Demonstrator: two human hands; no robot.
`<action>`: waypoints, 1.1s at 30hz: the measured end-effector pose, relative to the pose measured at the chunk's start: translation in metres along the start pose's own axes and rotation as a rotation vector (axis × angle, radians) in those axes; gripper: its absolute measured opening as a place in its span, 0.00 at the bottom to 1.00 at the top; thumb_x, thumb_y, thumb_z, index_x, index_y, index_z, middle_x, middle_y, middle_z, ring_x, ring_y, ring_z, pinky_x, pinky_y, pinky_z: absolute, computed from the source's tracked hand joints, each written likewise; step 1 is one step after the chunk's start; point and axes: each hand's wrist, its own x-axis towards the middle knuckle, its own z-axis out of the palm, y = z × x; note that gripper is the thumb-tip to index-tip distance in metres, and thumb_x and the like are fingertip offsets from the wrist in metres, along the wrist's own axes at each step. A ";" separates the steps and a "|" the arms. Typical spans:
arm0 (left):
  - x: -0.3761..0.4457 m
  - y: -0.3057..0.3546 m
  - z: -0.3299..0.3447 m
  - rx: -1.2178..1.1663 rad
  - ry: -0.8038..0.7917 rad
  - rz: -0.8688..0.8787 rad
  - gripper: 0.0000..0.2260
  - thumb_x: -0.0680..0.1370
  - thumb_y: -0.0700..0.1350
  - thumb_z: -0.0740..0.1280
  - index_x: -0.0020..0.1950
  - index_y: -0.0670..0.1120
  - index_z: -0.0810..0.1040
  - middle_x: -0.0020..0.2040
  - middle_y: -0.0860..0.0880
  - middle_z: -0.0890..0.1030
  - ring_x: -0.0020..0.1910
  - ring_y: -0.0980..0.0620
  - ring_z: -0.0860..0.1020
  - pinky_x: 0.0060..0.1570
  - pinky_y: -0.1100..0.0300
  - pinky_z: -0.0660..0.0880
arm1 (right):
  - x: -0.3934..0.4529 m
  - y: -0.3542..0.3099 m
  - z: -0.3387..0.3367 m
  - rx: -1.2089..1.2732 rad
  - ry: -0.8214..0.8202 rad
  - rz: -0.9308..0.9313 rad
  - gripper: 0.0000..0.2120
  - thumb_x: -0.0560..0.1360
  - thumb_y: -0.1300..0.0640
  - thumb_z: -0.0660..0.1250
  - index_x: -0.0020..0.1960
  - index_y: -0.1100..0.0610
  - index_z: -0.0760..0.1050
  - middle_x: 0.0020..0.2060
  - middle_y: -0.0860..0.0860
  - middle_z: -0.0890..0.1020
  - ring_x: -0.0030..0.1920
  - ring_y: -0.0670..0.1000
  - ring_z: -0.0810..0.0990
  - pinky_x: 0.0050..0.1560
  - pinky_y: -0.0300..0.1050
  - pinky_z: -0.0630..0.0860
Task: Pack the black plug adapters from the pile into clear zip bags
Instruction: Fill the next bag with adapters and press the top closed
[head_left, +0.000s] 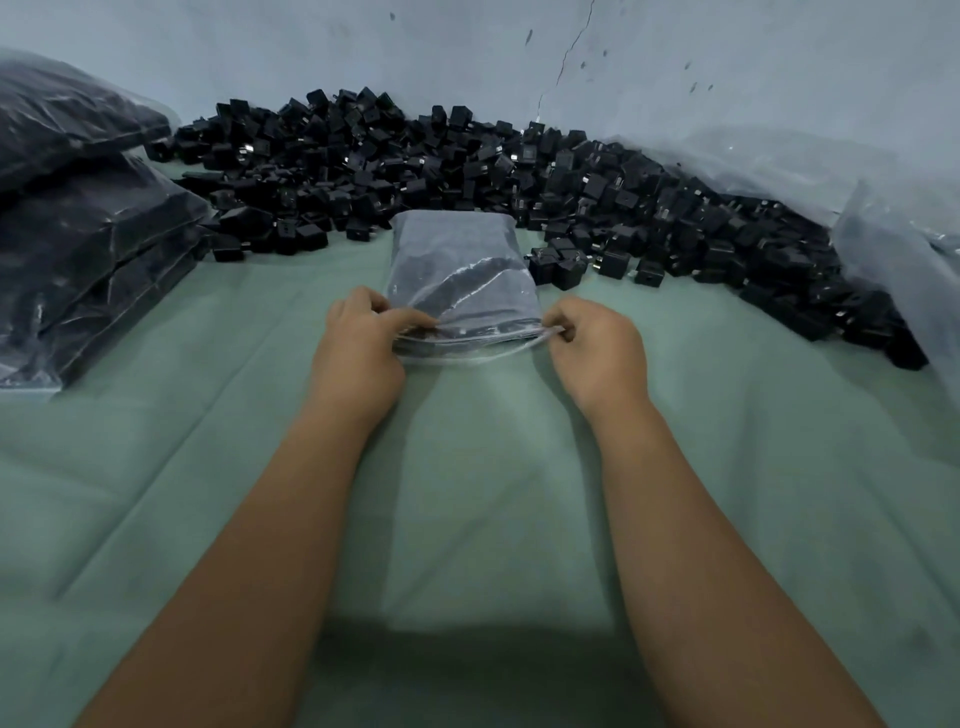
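A clear zip bag (460, 270) filled with black plug adapters lies on the green cloth in the middle, its zip end toward me. My left hand (358, 343) pinches the left end of the zip strip. My right hand (592, 340) pinches the right corner of the same strip. Behind the bag a long pile of loose black plug adapters (467, 166) stretches along the wall from left to far right.
Filled bags of adapters (88, 239) are stacked at the left edge. Crumpled clear plastic sheeting (883, 208) lies at the right, over the end of the pile. A pale wall (467, 52) closes the back. Green cloth (467, 493) covers the surface near me.
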 end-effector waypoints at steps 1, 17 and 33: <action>0.000 -0.001 -0.001 -0.010 0.015 -0.012 0.28 0.68 0.24 0.57 0.56 0.50 0.83 0.50 0.48 0.68 0.54 0.42 0.71 0.51 0.49 0.73 | 0.000 0.001 0.000 -0.013 0.000 -0.007 0.06 0.74 0.63 0.68 0.46 0.53 0.80 0.41 0.49 0.81 0.44 0.52 0.78 0.44 0.46 0.76; -0.002 -0.003 -0.001 -0.027 0.075 -0.079 0.14 0.71 0.28 0.61 0.47 0.43 0.81 0.45 0.47 0.70 0.52 0.42 0.72 0.46 0.54 0.70 | -0.005 -0.004 -0.002 -0.270 0.021 -0.250 0.04 0.71 0.64 0.71 0.45 0.58 0.82 0.42 0.52 0.80 0.48 0.54 0.74 0.47 0.36 0.58; -0.004 0.002 0.000 0.041 0.116 0.049 0.06 0.71 0.38 0.70 0.46 0.44 0.84 0.45 0.46 0.77 0.49 0.41 0.73 0.48 0.52 0.69 | -0.004 -0.015 0.000 -0.245 -0.085 -0.297 0.02 0.72 0.60 0.72 0.43 0.59 0.82 0.39 0.52 0.81 0.45 0.52 0.72 0.47 0.39 0.61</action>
